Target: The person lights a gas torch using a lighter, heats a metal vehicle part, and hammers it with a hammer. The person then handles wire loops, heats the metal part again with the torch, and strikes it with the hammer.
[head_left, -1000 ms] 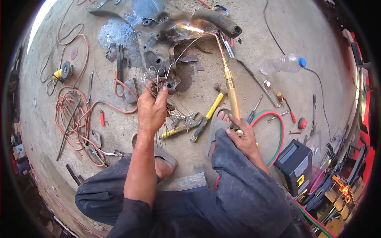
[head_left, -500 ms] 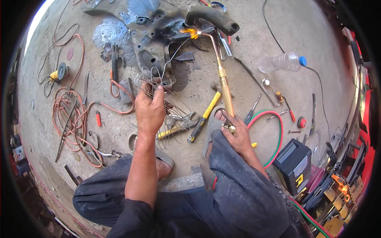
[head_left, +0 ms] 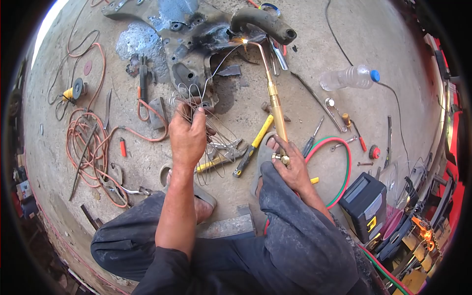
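My left hand [head_left: 188,135] is closed around a loosely coiled bundle of thin metal wire [head_left: 216,129]. One end of that wire runs up and right to the flame. My right hand [head_left: 293,167] grips the valve end of a brass gas torch [head_left: 278,115], partly hiding it. From the torch's bent copper tip a small bright flame [head_left: 243,41] plays on the dark, scorched edge of a metal car part [head_left: 189,54]. A thick curved tube [head_left: 263,22] forms the part's upper right side.
A yellow-handled hammer [head_left: 253,146] and pliers [head_left: 228,150] lie near my feet. Orange cable [head_left: 81,142] is coiled at left. Red and green hoses [head_left: 349,167] curve beside a black case [head_left: 363,204]. A plastic bottle [head_left: 346,78] lies at upper right.
The orange flame has shrunk to a small bright point at the torch tip. The torch tip and my left hand with the wire have shifted very slightly.
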Tool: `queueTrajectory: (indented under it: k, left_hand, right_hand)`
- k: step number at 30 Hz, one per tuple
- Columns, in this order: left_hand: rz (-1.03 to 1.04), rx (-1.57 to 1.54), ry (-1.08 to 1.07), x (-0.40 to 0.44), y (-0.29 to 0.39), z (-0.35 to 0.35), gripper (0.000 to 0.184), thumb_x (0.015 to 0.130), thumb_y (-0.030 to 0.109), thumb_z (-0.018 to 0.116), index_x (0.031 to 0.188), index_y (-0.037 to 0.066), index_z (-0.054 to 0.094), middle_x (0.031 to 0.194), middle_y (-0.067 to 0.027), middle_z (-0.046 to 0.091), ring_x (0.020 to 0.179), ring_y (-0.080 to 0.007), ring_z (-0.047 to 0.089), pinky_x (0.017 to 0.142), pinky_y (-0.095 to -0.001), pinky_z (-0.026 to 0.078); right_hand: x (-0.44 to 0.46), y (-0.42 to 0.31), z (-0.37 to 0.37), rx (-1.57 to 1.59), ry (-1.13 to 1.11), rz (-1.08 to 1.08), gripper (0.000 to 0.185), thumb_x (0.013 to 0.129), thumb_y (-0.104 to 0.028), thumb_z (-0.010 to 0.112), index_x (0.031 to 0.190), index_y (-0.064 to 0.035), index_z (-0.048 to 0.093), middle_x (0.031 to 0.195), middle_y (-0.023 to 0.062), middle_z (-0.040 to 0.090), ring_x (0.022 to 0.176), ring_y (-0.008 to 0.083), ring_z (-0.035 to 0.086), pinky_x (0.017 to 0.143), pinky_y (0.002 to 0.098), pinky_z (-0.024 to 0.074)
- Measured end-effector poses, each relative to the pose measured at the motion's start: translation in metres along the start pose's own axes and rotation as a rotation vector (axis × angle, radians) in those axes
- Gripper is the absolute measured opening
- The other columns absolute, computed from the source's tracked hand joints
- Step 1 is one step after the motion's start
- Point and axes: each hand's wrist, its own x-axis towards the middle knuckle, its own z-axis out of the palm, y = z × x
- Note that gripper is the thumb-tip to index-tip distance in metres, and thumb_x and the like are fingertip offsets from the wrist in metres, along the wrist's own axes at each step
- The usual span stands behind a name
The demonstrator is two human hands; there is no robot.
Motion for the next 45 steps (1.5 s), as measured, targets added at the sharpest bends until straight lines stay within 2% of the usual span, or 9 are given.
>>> queueTrajectory:
  k: [1, 10, 13, 16, 22, 30, 39, 45]
  left_hand:
    - [0.003, -0.002, 0.003, -0.0002, 0.0012, 0.0005, 0.022, 0.105, 0.009, 0.053, 0.121, -0.005, 0.059, 0.102, -0.0108, 0.073, 0.071, -0.0097, 0.065, 0.056, -0.0257, 0.057]
    - [-0.001, 0.019, 0.008, -0.0011, 0.0041, 0.0007, 0.021, 0.105, 0.01, 0.054, 0.119, -0.004, 0.06, 0.1, -0.0098, 0.074, 0.071, -0.0089, 0.064, 0.056, -0.0253, 0.056]
    - [0.002, -0.01, 0.02, -0.0008, 0.0023, 0.001, 0.02, 0.104, 0.008, 0.055, 0.119, -0.004, 0.061, 0.099, -0.0091, 0.073, 0.071, -0.0089, 0.064, 0.056, -0.0254, 0.056]
    - [0.007, -0.033, 0.036, -0.0006, 0.001, 0.001, 0.02, 0.101, 0.006, 0.056, 0.117, -0.004, 0.062, 0.097, -0.0082, 0.072, 0.069, -0.0091, 0.064, 0.054, -0.0254, 0.056]
    - [-0.008, -0.05, 0.043, -0.0018, 0.0052, 0.0033, 0.02, 0.101, 0.007, 0.056, 0.118, -0.004, 0.061, 0.095, -0.0081, 0.071, 0.067, -0.0091, 0.064, 0.053, -0.0253, 0.055]
    - [-0.006, -0.023, 0.03, -0.0029, 0.0047, 0.0021, 0.02, 0.101, 0.007, 0.057, 0.118, -0.003, 0.061, 0.094, -0.0079, 0.071, 0.064, -0.009, 0.063, 0.052, -0.0249, 0.054]
    - [-0.013, -0.034, 0.036, -0.0027, 0.0057, 0.0034, 0.019, 0.102, 0.007, 0.056, 0.117, -0.003, 0.062, 0.096, -0.007, 0.071, 0.069, -0.0086, 0.064, 0.054, -0.0247, 0.056]
    - [-0.016, -0.019, 0.021, -0.0031, 0.004, 0.0026, 0.021, 0.105, 0.009, 0.053, 0.121, -0.004, 0.059, 0.102, -0.0101, 0.074, 0.071, -0.0088, 0.065, 0.056, -0.025, 0.058]
  right_hand:
    - [-0.0001, 0.0009, 0.0006, 0.005, 0.013, -0.022, 0.064, 0.086, -0.012, 0.068, 0.148, -0.0089, 0.052, 0.111, 0.0182, 0.061, 0.104, 0.0341, 0.061, 0.096, 0.0425, 0.048]
    - [-0.0004, -0.0002, 0.0011, 0.015, -0.003, -0.008, 0.063, 0.087, -0.012, 0.068, 0.147, -0.0075, 0.051, 0.126, 0.0233, 0.061, 0.119, 0.0394, 0.059, 0.105, 0.0444, 0.045]
    - [-0.0007, -0.0005, 0.0005, 0.011, -0.009, -0.005, 0.064, 0.087, -0.012, 0.069, 0.148, -0.0076, 0.051, 0.125, 0.0232, 0.061, 0.117, 0.0395, 0.06, 0.105, 0.0449, 0.0452]
    - [-0.001, 0.0011, 0.0015, -0.03, 0.006, -0.036, 0.069, 0.086, -0.008, 0.068, 0.152, -0.013, 0.049, 0.124, 0.0186, 0.064, 0.114, 0.0338, 0.064, 0.1, 0.0397, 0.0502]
    - [-0.0023, -0.0006, 0.0029, 0.019, 0.006, 0.042, 0.071, 0.084, -0.007, 0.069, 0.152, -0.0129, 0.05, 0.123, 0.0181, 0.064, 0.11, 0.031, 0.065, 0.097, 0.0369, 0.0513]
    - [-0.0021, -0.0016, 0.0036, 0.0, -0.005, 0.067, 0.073, 0.084, -0.008, 0.07, 0.153, -0.0163, 0.049, 0.12, 0.0172, 0.064, 0.109, 0.0306, 0.066, 0.096, 0.0369, 0.0516]
    - [-0.0024, -0.004, 0.0027, -0.011, -0.021, 0.093, 0.074, 0.085, -0.008, 0.069, 0.154, -0.02, 0.048, 0.12, 0.017, 0.064, 0.108, 0.0311, 0.066, 0.096, 0.0375, 0.052]
    - [-0.0029, -0.0006, 0.0044, -0.01, 0.004, 0.042, 0.075, 0.084, -0.009, 0.071, 0.154, -0.02, 0.049, 0.119, 0.0179, 0.064, 0.108, 0.0333, 0.066, 0.096, 0.0391, 0.0521]
